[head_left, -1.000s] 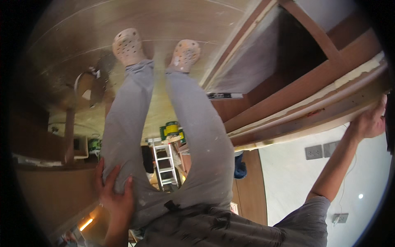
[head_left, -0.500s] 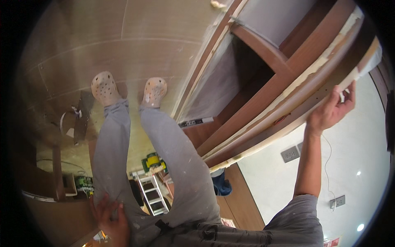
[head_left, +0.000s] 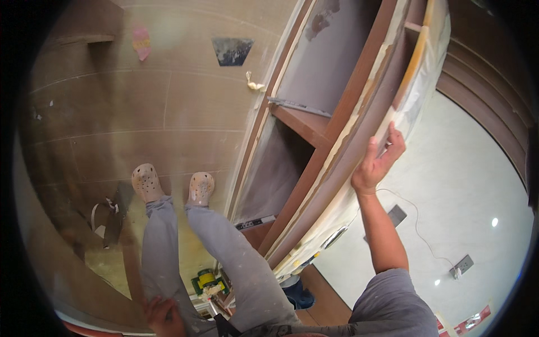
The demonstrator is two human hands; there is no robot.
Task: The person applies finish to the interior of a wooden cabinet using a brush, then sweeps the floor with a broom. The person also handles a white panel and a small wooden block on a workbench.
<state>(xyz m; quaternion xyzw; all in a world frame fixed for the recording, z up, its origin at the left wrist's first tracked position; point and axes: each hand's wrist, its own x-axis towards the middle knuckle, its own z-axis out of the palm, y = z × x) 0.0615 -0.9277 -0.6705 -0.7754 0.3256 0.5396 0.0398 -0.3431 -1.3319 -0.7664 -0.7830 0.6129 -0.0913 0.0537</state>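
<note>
Right hand: I've got the right hand (head_left: 380, 163) up at the panel edge (head_left: 399, 99), thumb and forefinger standing apart, fingertips at the pale stretch of it; whether they're pinching, I can't tell from here.
Panel edge: there it is, sweeping in a long curve down the right of my view, orange-brown toward the far end, paler beside the fingers, with whitish film (head_left: 418, 100) along its outer side.
Left hand: down low, the left hand (head_left: 164, 316) sits blurred against the trouser leg, fingers apparently bent; its grip I can't make out.
Cabinet: just inside that curve I see a reddish-brown cabinet frame (head_left: 321, 145), a ragged cream strip (head_left: 388, 46) running alongside, and a grey metal strip (head_left: 300, 106) at the crosspiece.
Legs: grey trousers (head_left: 236, 247) run down to pale, holed clogs (head_left: 146, 182) on the brown floor (head_left: 112, 154).
Floor marks: ahead of the feet, a dark four-sided patch (head_left: 232, 51), and a crumpled pale scrap (head_left: 255, 84) near the cabinet.
Between the legs: green-and-yellow cans (head_left: 208, 281).
Far right: beyond the forearm, a white wall (head_left: 477, 191), grey outlet (head_left: 463, 265), thin cord (head_left: 418, 219) trailing across.
</note>
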